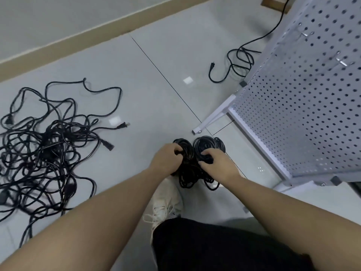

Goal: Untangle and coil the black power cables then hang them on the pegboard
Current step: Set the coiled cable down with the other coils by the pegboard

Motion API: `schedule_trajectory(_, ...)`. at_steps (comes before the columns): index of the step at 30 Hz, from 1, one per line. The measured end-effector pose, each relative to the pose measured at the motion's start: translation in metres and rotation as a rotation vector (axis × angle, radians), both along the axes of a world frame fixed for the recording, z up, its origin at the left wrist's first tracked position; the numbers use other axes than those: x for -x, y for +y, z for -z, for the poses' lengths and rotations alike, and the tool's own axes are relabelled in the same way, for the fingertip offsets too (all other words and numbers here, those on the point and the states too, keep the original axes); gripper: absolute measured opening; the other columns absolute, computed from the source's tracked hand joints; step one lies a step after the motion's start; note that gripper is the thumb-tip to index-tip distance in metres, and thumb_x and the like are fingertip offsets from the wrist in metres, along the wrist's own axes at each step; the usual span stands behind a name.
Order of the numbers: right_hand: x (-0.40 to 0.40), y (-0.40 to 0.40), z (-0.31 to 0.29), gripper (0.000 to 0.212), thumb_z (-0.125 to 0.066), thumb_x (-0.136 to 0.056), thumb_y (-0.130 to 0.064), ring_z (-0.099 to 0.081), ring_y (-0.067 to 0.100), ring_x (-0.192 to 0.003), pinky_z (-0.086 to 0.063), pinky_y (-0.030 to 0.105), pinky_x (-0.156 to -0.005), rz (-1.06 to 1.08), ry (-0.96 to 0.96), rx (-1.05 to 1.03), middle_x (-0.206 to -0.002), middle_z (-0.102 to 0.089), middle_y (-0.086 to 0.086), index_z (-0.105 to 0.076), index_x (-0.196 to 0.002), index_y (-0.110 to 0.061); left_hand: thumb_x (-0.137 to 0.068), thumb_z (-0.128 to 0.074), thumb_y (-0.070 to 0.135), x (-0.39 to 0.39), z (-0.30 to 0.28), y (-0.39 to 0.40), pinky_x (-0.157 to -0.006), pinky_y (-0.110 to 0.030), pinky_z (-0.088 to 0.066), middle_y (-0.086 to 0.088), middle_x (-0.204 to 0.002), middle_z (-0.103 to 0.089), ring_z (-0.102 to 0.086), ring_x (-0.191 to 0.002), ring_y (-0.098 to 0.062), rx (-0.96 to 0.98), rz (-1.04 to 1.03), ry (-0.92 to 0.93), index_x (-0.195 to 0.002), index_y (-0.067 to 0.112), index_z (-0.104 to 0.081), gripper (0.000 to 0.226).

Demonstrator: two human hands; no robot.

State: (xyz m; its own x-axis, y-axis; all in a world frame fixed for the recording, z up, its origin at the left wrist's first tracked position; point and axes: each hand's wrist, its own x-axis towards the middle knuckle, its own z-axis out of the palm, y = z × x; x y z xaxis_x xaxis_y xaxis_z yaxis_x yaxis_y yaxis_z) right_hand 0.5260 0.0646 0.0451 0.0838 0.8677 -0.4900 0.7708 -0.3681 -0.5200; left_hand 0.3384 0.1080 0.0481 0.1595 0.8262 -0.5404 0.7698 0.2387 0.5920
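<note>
Coiled black power cables (195,165) lie bunched on the floor in front of me, beside the foot of the pegboard. My left hand (166,159) grips the left coil with curled fingers. My right hand (216,163) grips the right coil the same way. A large tangle of black cables (45,153) spreads over the floor at the left, with plugs sticking out. The white pegboard (304,106) stands at the right, and metal hooks (343,61) show on its face. Nothing hangs on the hooks in view.
A separate loose black cable (234,65) with a plug lies by the pegboard's far side. The pegboard's white foot (213,116) juts out onto the floor near the coils. My white shoe (166,200) and dark trouser leg are below my hands. A beige skirting runs along the wall.
</note>
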Motion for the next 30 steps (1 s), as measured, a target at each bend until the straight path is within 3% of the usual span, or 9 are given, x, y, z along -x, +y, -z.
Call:
schedule_trajectory(3,0.029,-0.001,-0.017,0.036,-0.069,-0.091,-0.034,-0.059,0.015,-0.114,-0.045,0.028,-0.095,-0.102,0.029,-0.03,-0.125,-0.063,-0.006,-0.064,-0.126,-0.025,-0.099,-0.054,0.017,0.039,-0.017,-0.014,-0.088,-0.023,-0.036,0.003,-0.128,-0.06,-0.054,-0.112,-0.014,-0.018,-0.06,-0.005,-0.126,0.018,-0.065,0.03)
schedule_trajectory(6,0.07,-0.003,-0.034,0.038,-0.069,-0.092,-0.031,-0.059,0.015,-0.11,-0.046,0.029,-0.097,-0.232,0.067,-0.018,-0.122,-0.063,-0.005,-0.063,-0.128,-0.023,-0.1,-0.056,0.021,0.083,-0.028,-0.032,-0.095,-0.024,-0.037,0.001,-0.138,-0.058,-0.054,-0.123,-0.017,-0.049,-0.115,0.023,-0.132,0.02,-0.061,0.033)
schedule_trajectory(11,0.142,-0.007,-0.04,0.039,-0.067,-0.091,-0.028,-0.055,0.011,-0.1,-0.048,0.033,-0.097,-0.383,0.113,0.008,-0.127,-0.062,-0.003,-0.061,-0.13,-0.024,-0.099,-0.055,0.023,0.158,-0.031,-0.063,-0.097,-0.029,-0.042,0.002,-0.14,-0.056,-0.057,-0.12,-0.019,-0.016,-0.202,0.076,-0.136,0.022,-0.058,0.038)
schedule_trajectory(16,0.209,0.005,-0.027,0.039,-0.065,-0.093,-0.031,-0.054,0.013,-0.102,-0.046,0.029,-0.087,-0.48,0.097,0.068,-0.128,-0.059,-0.005,-0.058,-0.132,-0.026,-0.098,-0.055,0.021,0.225,-0.012,-0.078,-0.094,-0.027,-0.042,0.0,-0.138,-0.057,-0.057,-0.117,-0.019,0.017,-0.278,0.064,-0.136,0.021,-0.058,0.038)
schedule_trajectory(20,0.257,0.027,-0.002,0.044,-0.066,-0.094,-0.03,-0.054,0.013,-0.104,-0.045,0.029,-0.094,-0.586,0.055,0.109,-0.131,-0.059,-0.003,-0.055,-0.136,-0.025,-0.098,-0.053,0.021,0.265,0.017,-0.07,-0.083,-0.026,-0.042,0.0,-0.138,-0.055,-0.055,-0.104,-0.017,0.044,-0.341,0.037,-0.136,0.022,-0.057,0.039)
schedule_trajectory(23,0.289,0.053,0.018,0.048,-0.066,-0.094,-0.028,-0.057,0.016,-0.11,-0.045,0.029,-0.094,-0.655,0.011,0.123,-0.135,-0.058,-0.001,-0.051,-0.14,-0.023,-0.099,-0.053,0.023,0.284,0.039,-0.055,-0.087,-0.029,-0.045,-0.001,-0.138,-0.055,-0.056,-0.104,-0.017,0.063,-0.403,-0.004,-0.137,0.022,-0.057,0.038)
schedule_trajectory(26,0.318,0.083,0.04,0.051,-0.064,-0.094,-0.025,-0.057,0.022,-0.121,-0.044,0.031,-0.095,-0.629,-0.045,0.101,-0.137,-0.057,0.002,-0.049,-0.142,-0.02,-0.1,-0.053,0.023,0.291,0.056,-0.037,-0.083,-0.029,-0.047,0.001,-0.132,-0.054,-0.06,-0.101,-0.018,0.08,-0.446,-0.065,-0.136,0.02,-0.057,0.037)
schedule_trajectory(30,0.343,0.112,0.073,0.05,-0.063,-0.087,-0.023,-0.057,0.028,-0.12,-0.05,0.037,-0.095,-0.466,-0.113,0.068,-0.133,-0.059,0.005,-0.051,-0.136,-0.018,-0.096,-0.055,0.02,0.293,0.076,-0.017,-0.093,-0.028,-0.046,0.002,-0.133,-0.056,-0.056,-0.113,-0.014,0.088,-0.494,-0.124,-0.135,0.022,-0.057,0.039)
